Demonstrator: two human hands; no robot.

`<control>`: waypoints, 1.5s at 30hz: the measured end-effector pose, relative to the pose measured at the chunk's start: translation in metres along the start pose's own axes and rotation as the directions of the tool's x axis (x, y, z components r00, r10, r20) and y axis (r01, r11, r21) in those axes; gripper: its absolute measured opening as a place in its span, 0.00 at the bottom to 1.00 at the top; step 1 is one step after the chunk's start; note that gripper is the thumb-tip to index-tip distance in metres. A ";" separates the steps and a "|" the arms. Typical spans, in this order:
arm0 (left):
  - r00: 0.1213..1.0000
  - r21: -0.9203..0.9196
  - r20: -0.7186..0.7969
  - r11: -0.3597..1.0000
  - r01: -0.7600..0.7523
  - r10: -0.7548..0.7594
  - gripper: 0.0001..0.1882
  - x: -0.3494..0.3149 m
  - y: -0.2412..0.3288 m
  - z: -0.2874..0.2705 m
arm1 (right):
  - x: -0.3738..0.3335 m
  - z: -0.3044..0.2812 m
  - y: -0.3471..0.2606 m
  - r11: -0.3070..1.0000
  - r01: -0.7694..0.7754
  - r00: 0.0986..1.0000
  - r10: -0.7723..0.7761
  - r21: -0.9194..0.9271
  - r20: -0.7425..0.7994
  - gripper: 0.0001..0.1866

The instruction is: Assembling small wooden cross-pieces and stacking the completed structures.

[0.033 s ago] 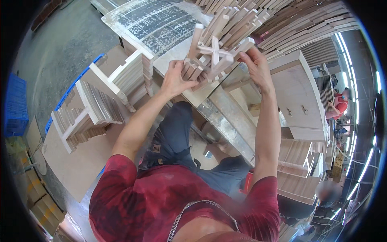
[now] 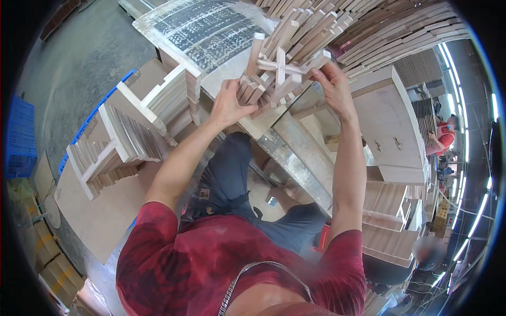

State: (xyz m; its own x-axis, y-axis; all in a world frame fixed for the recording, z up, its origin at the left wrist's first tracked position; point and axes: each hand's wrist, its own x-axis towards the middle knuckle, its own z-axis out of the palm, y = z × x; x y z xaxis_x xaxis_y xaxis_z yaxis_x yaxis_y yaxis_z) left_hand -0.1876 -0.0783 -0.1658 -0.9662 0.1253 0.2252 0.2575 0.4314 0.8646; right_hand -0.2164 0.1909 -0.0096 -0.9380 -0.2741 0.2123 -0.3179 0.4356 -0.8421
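Observation:
Over the near edge of a workbench (image 2: 253,124), both my hands are at a pale wooden frame (image 2: 280,67) with a crossed middle and several upright square legs. My left hand (image 2: 230,107) is curled round a cluster of short wooden sticks (image 2: 252,90) at the frame's left side, thumb below and fingers above. The thumb and fingers of my right hand (image 2: 336,90) close on the end of the frame's right leg (image 2: 319,59). Some of its fingers are hidden behind the wood. Where the sticks and the frame touch cannot be made out.
Loose wooden sticks (image 2: 311,32) and long stacked strips (image 2: 411,31) lie beyond the frame. To my left stand stacks of notched boards (image 2: 126,137) on a brown sheet (image 2: 100,221). A dusty dark panel (image 2: 205,31) is farther back. Another person (image 2: 445,138) is at far right.
The wooden frame and my right hand have shifted very slightly to the left. My left hand's grip looks the same.

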 end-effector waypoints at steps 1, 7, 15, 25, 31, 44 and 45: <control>1.000 -0.003 0.009 1.000 -0.002 0.002 0.52 0.000 -0.002 0.000 | 0.000 0.005 0.007 0.994 -0.025 1.000 0.024 -0.105 -0.015 0.16; 1.000 0.004 -0.016 1.000 0.002 -0.002 0.47 0.000 -0.008 0.002 | -0.022 0.028 0.041 0.984 -0.111 0.985 0.089 -0.140 -0.149 0.14; 0.997 -0.048 0.068 0.999 -0.016 0.019 0.61 -0.009 -0.012 -0.005 | -0.034 0.031 0.026 0.978 -0.203 0.979 0.203 -0.037 0.001 0.22; 0.998 -0.060 0.026 0.996 -0.058 0.060 0.62 -0.012 -0.006 -0.007 | -0.030 0.061 0.012 0.891 -0.208 0.971 0.139 -0.404 -0.192 0.18; 0.996 0.033 -0.004 0.996 -0.085 0.085 0.57 -0.013 -0.009 -0.002 | -0.031 0.079 0.015 0.793 -0.274 0.937 0.093 -0.545 -0.336 0.23; 0.981 0.098 0.133 0.984 -0.152 0.138 0.46 -0.006 0.008 -0.017 | -0.096 0.097 0.032 0.989 -0.142 0.874 0.148 0.047 -0.462 0.33; 0.981 0.100 0.146 0.985 -0.143 0.127 0.44 -0.003 0.013 -0.018 | -0.104 0.103 0.033 0.990 -0.144 0.873 0.128 0.002 -0.471 0.33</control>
State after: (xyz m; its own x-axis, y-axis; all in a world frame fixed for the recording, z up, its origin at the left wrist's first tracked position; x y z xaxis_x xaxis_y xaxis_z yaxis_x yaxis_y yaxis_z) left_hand -0.1820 -0.0895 -0.1469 -0.9136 0.3080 0.2654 0.3923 0.4965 0.7743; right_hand -0.1152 0.1451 -0.1109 -0.9246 0.2204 0.3106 -0.1788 0.4688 -0.8650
